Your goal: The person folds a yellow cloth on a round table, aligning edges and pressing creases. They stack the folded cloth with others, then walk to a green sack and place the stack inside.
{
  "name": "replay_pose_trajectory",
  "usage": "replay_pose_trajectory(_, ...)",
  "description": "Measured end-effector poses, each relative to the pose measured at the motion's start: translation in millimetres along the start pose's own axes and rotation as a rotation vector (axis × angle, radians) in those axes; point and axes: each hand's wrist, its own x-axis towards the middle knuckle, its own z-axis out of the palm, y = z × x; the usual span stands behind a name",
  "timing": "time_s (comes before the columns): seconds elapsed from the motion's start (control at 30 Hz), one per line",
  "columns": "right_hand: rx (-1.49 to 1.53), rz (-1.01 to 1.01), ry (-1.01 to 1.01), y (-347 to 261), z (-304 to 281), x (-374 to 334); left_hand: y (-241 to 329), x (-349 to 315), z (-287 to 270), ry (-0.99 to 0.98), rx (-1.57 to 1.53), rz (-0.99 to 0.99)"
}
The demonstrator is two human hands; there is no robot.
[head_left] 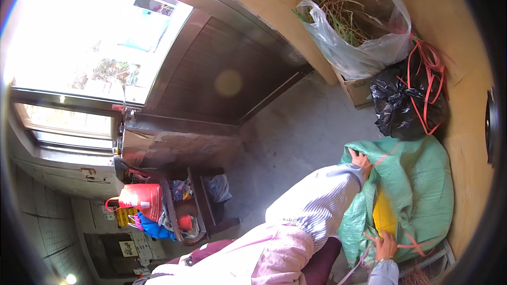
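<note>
A bulging green woven sack [428,179] leans by the wall on the right. Its mouth gapes, and a bright yellow surface [384,214] shows inside. My left hand [360,161] grips the sack's rim at the upper side of the opening, fingers curled over the edge. Lower down, my right hand [386,246] is closed on the opposite side of the rim, beside a pink-orange strip of tie [409,244]. The palms and the inner sides of both hands are hidden. A pale pink cord [355,266] hangs below the right hand.
Beyond the sack sit a knotted black plastic bag [393,97] with red straps [430,76] and a clear bag of dry grass [346,26] on a cardboard box [354,89]. A wooden rack [203,206] with a red bag [141,200] stands left, near a dark door [211,68].
</note>
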Motion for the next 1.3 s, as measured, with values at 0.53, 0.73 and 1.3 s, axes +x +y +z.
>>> replay_pose_trajectory(0.53,0.509,0.3,0.004,46,-24,-22,96,81,-42,-0.379,-1.33,0.423)
replay_pose_trajectory(0.73,1.061,0.278,0.036,-9,-46,81,68,79,-67,-0.307,-1.476,0.445)
replay_pose_trajectory(1.3,0.252,0.064,0.445,3,-104,81,128,-20,-20,0.076,-0.534,1.164)
